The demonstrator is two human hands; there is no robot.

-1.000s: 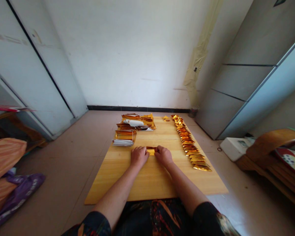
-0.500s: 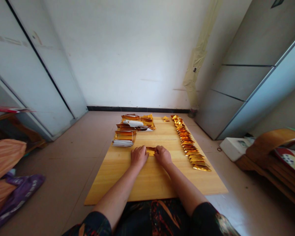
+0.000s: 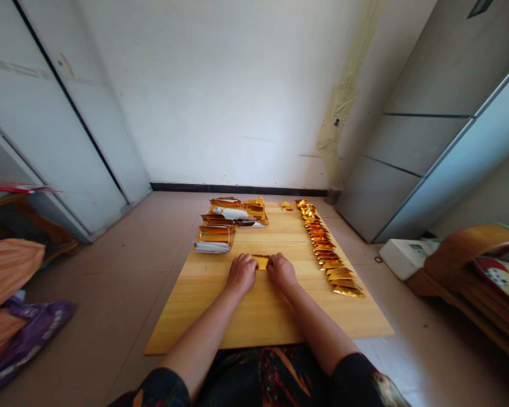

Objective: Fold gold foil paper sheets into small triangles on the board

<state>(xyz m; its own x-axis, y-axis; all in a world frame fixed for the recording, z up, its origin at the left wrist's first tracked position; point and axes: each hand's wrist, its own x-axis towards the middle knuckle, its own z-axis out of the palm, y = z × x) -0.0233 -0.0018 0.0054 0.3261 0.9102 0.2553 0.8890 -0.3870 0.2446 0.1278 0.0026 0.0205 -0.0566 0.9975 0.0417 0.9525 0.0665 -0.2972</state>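
Between my two hands, over the middle of the wooden board [image 3: 271,316], is a small sheet of gold foil paper [image 3: 262,262]. My left hand [image 3: 241,272] is closed on its left end, and my right hand [image 3: 281,270] grips the right end. Both sets of fingers curl over the ends and partly hide them. To the right runs a long row of folded gold foil pieces [image 3: 324,246], overlapping one another. Stacks of gold foil sheets [image 3: 215,233] with white undersides lie to the left, beyond my left hand. A small folded gold piece [image 3: 285,206] sits at the far edge.
A white wall [image 3: 237,96] stands behind the board. At the right are a grey refrigerator [image 3: 411,130], a white box [image 3: 401,259] and wooden furniture [image 3: 462,271]. Orange cloth [image 3: 8,277] and a purple bag [image 3: 38,333] are at the left.
Both hands stay on the foil sheet in nearly the same place. The left fingers have shifted slightly, and the foil between the hands looks a little flatter.
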